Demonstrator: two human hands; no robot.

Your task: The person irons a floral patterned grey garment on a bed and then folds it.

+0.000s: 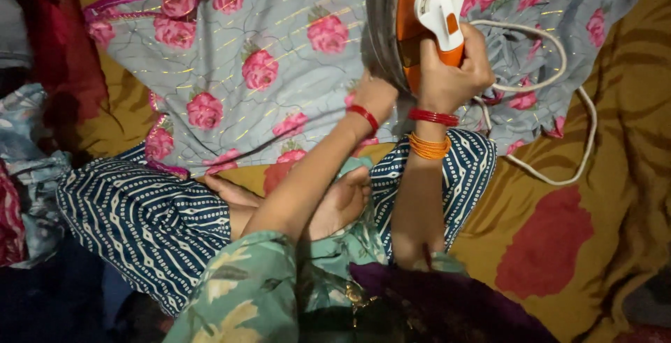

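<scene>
**Iron tipped up over floral cloth**

An orange and white iron [426, 14] is gripped by its handle in the right hand [451, 70], fingers clenched round it. It is held at the far centre of the scene, tilted so that the grey soleplate faces left. The left hand [376, 98] is laid against the lower edge of the soleplate or the cloth just beneath it; whether anything is pinched there cannot be told.

A grey cloth [265, 56] with pink roses and a magenta border is spread flat on a mustard blanket [580, 196] with red patches. A white cord [559, 105] is looped over the cloth's right side and onto the blanket.

Handling, as judged: the iron is rigid and fairly heavy, its soleplate likely hot, so only the handle is fit for holding. The cloth is thin, soft and easily creased; it is best taken at an edge or pressed flat by the palm.

No containers are seen. A heap of clothes [28, 168] lies at far left.
</scene>
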